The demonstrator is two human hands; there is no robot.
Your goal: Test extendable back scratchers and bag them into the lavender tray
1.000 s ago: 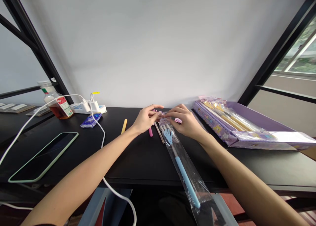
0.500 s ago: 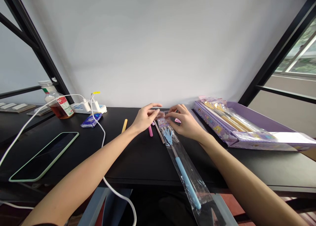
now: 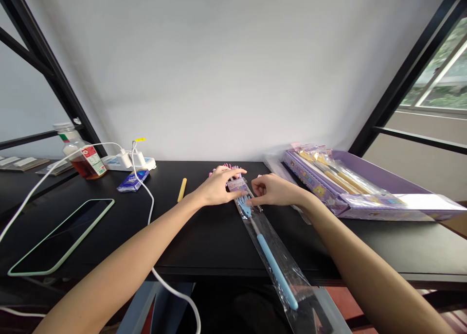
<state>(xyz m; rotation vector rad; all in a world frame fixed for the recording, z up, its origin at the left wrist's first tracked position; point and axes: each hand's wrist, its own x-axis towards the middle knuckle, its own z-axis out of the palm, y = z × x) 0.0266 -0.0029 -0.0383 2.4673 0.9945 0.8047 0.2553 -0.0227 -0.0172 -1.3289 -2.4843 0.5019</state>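
A back scratcher with a light blue handle and hand-shaped head lies in a clear plastic sleeve, its lower end over the table's front edge. My left hand rests at the sleeve's top, fingers stretched and thumb apart around the purple label. Across from it, my right hand has curled fingers, its thumb against the sleeve by the blue head. Pink prongs show behind my left hand, which hides most of what they belong to. Left of it lies a short yellow stick.
At right, a purple box holds several packaged yellow-handled pieces, with clear plastic beside it. On the left are a phone, a blue packet, a bottle, a power strip and a white cable.
My right hand has drawn slightly toward me and its fingers have curled more. My left hand has come a little nearer, over the label. Pink prongs now show behind it.
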